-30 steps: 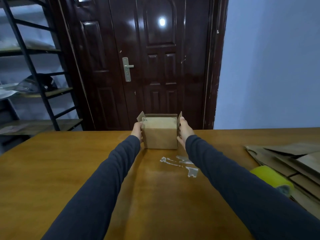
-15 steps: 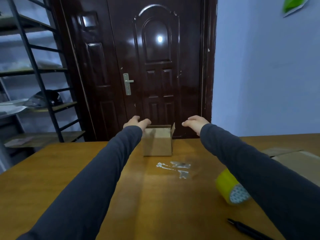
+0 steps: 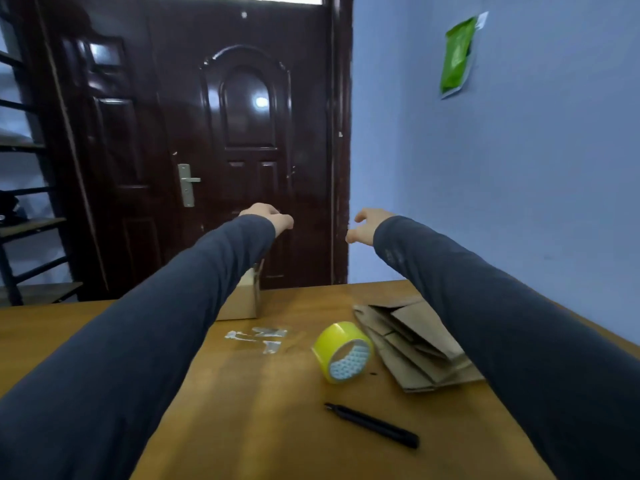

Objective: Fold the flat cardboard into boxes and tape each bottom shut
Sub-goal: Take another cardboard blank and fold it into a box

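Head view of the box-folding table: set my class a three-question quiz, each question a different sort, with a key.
1. True or false: the left hand and the right hand both hold nothing.
2. Fill in: the black pen lies ___ to the camera than the yellow tape roll.
3. Which is partly hidden behind the left sleeve? A folded box; B black pen; C yellow tape roll.
Key: 1 true; 2 nearer; 3 A.
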